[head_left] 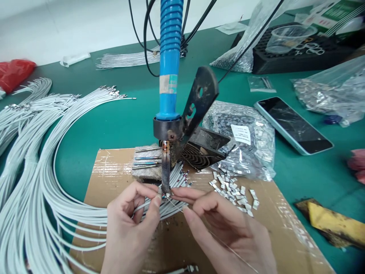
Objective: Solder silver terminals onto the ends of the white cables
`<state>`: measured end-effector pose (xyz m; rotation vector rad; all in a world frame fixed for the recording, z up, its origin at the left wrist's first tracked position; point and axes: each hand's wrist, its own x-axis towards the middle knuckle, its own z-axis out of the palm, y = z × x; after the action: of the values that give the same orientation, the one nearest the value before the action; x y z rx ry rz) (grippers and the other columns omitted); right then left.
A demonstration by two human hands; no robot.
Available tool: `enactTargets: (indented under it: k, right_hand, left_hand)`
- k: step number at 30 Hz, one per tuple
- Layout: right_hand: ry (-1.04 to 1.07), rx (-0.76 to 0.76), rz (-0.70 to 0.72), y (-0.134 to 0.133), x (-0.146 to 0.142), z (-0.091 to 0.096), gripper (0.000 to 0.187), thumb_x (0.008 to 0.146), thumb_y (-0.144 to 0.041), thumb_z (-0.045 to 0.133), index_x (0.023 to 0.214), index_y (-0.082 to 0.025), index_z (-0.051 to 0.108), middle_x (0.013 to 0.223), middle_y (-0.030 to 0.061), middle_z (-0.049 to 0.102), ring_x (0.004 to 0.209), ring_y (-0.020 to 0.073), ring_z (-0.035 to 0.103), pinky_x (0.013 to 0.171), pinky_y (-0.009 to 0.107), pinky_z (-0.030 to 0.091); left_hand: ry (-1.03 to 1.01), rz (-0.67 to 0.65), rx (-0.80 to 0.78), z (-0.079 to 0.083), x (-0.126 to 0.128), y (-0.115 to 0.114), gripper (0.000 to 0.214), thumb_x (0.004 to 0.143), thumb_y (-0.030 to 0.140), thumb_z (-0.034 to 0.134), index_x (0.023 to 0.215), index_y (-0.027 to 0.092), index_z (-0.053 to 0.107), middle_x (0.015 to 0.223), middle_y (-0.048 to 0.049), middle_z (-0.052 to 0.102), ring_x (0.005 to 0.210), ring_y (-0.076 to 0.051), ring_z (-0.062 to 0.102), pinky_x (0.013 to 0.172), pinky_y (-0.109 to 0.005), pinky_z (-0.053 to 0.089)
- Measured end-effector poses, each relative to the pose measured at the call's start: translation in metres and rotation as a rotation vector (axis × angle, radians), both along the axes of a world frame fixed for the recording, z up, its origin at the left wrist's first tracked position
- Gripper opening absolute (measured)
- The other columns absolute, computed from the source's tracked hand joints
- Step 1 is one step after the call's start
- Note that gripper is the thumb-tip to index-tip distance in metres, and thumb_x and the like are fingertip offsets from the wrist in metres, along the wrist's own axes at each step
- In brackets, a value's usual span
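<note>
A soldering iron with a blue handle [169, 53] hangs upright in a black metal stand [201, 91], its tip [165, 171] pointing down between my hands. My left hand [132, 220] is closed, pinching the end of a white cable [139, 206] by the tip. Thin solder wire [236, 254] is held in my right hand [225, 222], between thumb and fingers. The wire's end reaches a small metal piece under the tip, partly hidden by my fingertips. Behind my hands lie more white cable ends [181, 180].
Brown cardboard [111, 167] covers part of the green table [114, 125]. Bundled white cables [48, 171] fill the left. Small metal terminals [235, 192] lie scattered at right, near a plastic bag of parts [239, 133] and a phone [293, 123]. A grey block [146, 173] bears several thin rods.
</note>
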<state>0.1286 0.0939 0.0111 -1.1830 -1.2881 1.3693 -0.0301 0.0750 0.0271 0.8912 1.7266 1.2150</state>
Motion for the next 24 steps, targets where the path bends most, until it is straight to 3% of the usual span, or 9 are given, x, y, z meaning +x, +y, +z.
enactTargets:
  k: [2,9,14,24]
  right_hand:
    - [0.003,0.011,0.003,0.0,0.0,-0.001,0.021,0.092,-0.025,0.07,0.072,-0.026,0.064,0.109,-0.0023,0.082,0.097,0.0139,0.079,0.09,0.017,0.058]
    - [-0.002,0.002,-0.003,0.001,-0.001,-0.004,0.022,0.092,-0.027,0.071,0.071,-0.025,0.064,0.107,0.0001,0.082,0.097,0.0144,0.079,0.088,0.016,0.059]
    - [-0.002,-0.013,-0.013,0.002,-0.002,-0.002,0.02,0.091,-0.027,0.073,0.072,-0.025,0.066,0.107,0.002,0.082,0.097,0.0166,0.08,0.088,0.018,0.06]
    - [-0.007,0.003,-0.032,0.0,-0.004,-0.002,0.021,0.09,-0.026,0.072,0.07,-0.025,0.065,0.103,0.0003,0.083,0.094,0.0155,0.08,0.083,0.016,0.06]
  left_hand:
    - [0.01,-0.046,-0.001,-0.002,-0.004,-0.001,0.011,0.079,0.017,0.075,0.07,0.022,0.072,0.084,-0.0004,0.077,0.067,-0.011,0.066,0.051,-0.013,0.043]
    - [-0.005,0.007,-0.005,0.0,0.002,0.001,0.012,0.076,0.017,0.077,0.066,0.021,0.071,0.08,0.001,0.075,0.066,-0.009,0.065,0.054,-0.012,0.045]
    - [-0.016,0.116,0.001,0.006,0.01,0.002,0.012,0.074,0.019,0.075,0.064,0.021,0.069,0.079,-0.0002,0.076,0.07,-0.012,0.067,0.059,-0.014,0.048]
    - [0.002,-0.03,-0.013,-0.003,-0.003,-0.001,0.011,0.078,0.017,0.076,0.068,0.022,0.072,0.083,-0.0012,0.077,0.072,-0.013,0.067,0.044,-0.013,0.036]
